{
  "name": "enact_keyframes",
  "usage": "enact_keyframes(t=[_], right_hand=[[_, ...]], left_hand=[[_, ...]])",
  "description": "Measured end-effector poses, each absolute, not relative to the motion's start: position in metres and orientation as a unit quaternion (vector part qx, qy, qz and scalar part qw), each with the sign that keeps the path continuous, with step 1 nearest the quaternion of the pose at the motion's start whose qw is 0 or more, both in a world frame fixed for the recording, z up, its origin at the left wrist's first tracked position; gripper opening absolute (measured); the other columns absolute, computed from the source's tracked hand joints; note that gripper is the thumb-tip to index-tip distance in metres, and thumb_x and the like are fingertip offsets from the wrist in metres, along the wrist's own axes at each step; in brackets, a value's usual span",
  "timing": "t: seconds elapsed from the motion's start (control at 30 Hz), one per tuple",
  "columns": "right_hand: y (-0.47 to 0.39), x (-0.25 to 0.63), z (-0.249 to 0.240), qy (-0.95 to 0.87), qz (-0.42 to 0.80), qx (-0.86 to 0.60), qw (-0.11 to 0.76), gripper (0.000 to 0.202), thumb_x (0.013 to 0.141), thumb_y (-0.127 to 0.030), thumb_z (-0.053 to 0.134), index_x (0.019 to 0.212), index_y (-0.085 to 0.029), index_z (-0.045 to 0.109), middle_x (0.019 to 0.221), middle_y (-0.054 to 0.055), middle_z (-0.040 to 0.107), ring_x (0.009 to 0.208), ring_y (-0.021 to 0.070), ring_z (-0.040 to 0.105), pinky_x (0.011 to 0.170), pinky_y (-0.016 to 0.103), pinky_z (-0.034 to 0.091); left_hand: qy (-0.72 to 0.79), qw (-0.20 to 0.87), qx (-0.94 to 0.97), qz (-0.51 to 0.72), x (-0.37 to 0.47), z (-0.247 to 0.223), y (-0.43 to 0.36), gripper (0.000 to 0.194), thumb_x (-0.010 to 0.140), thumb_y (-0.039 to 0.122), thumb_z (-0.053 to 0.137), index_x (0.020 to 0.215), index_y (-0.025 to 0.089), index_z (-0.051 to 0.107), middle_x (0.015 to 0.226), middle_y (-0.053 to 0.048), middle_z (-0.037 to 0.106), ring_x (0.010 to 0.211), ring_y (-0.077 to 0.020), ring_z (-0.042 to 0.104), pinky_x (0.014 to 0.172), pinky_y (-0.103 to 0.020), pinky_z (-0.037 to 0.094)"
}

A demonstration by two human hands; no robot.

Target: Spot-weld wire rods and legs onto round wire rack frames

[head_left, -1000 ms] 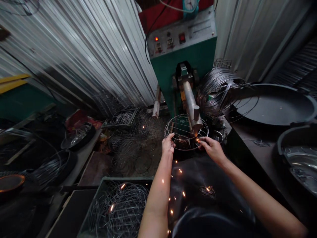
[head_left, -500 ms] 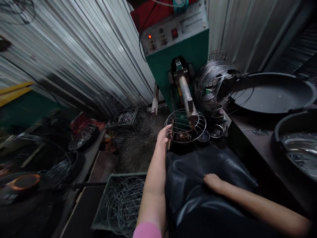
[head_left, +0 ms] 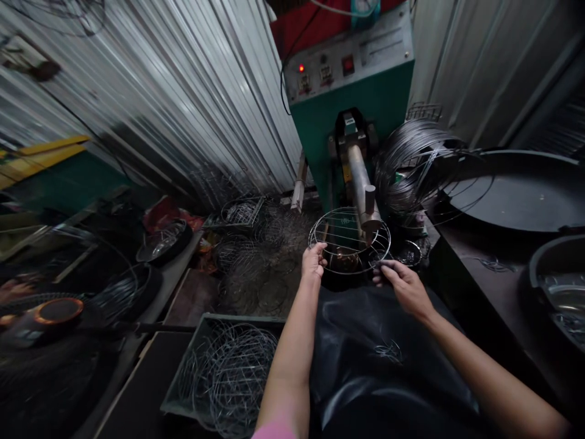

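Observation:
My left hand (head_left: pixel 314 261) grips the left rim of a round wire rack (head_left: pixel 339 235), its fingers closed around the wire. The rack lies roughly level under the tip of the metal arm (head_left: pixel 363 189) of a green machine (head_left: pixel 315 131). At the rack's right rim is my right hand (head_left: pixel 402 281), thumb and fingertips pinched together. What those fingers hold is too small to make out. Several short wire pieces (head_left: pixel 388 352) lie on the black apron (head_left: pixel 351 332) over my lap.
A green crate (head_left: pixel 183 381) of wire rings stands at lower left. Coiled wire (head_left: pixel 411 161) and a large dark pan (head_left: pixel 516 189) are on the right, with a black basin (head_left: pixel 539 274) nearer. More wire racks (head_left: pixel 242 262) lie on the floor. Another person's hand (head_left: pixel 13 291) shows at far left.
My right hand has risen from the apron to the rack's right rim, uncovering short wire pieces on my lap. My left hand still holds the rack. The view has shifted slightly left.

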State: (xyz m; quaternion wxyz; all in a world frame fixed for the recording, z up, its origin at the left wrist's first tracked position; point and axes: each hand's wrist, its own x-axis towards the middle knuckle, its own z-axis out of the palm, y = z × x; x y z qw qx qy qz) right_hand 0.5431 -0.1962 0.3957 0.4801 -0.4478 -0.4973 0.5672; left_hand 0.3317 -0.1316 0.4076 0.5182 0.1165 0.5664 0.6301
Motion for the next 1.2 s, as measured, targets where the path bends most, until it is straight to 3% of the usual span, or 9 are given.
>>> enact_keyframes(t=[0.13,0.3,0.7,1.2], right_hand=[[-0.173,0.523,0.401,-0.567,0.476,-0.48,0.471,0.037,0.078,-0.05,0.05,0.091,-0.016,0.057,0.067,0.004,0.063,0.055,0.0161,0.059,0.046,0.025,0.043],[-0.17,0.528,0.394,-0.636,0.405,-0.491,0.437,0.03,0.083,-0.043,0.044,0.091,-0.017,0.058,0.054,0.0,0.058,0.051,0.0158,0.056,0.054,0.027,0.044],[-0.167,0.533,0.396,-0.636,0.414,-0.485,0.434,0.03,0.083,-0.044,0.043,0.091,-0.018,0.056,0.071,0.004,0.062,0.051,0.0143,0.055,0.055,0.028,0.047],[-0.161,0.53,0.402,-0.637,0.388,-0.499,0.441,0.029,0.083,-0.042,0.042,0.09,-0.017,0.056,0.066,0.002,0.059,0.05,0.0139,0.052,0.052,0.026,0.044]], left_hand=[[0.552,0.497,0.131,0.657,0.336,0.409,-0.139,0.036,0.045,0.018,0.071,0.068,0.017,0.044,0.048,0.011,0.035,0.035,0.0001,0.026,0.034,-0.015,0.018],[0.54,0.496,0.126,0.668,0.339,0.407,-0.142,0.04,0.044,0.018,0.071,0.075,0.018,0.046,0.052,0.011,0.04,0.035,0.0003,0.026,0.034,-0.015,0.018],[0.533,0.491,0.137,0.675,0.342,0.402,-0.142,0.039,0.046,0.02,0.071,0.076,0.018,0.046,0.053,0.01,0.041,0.037,0.0004,0.028,0.034,-0.014,0.018],[0.555,0.489,0.115,0.663,0.345,0.405,-0.135,0.035,0.046,0.02,0.07,0.067,0.018,0.043,0.05,0.009,0.041,0.035,-0.0006,0.029,0.033,-0.014,0.018]])
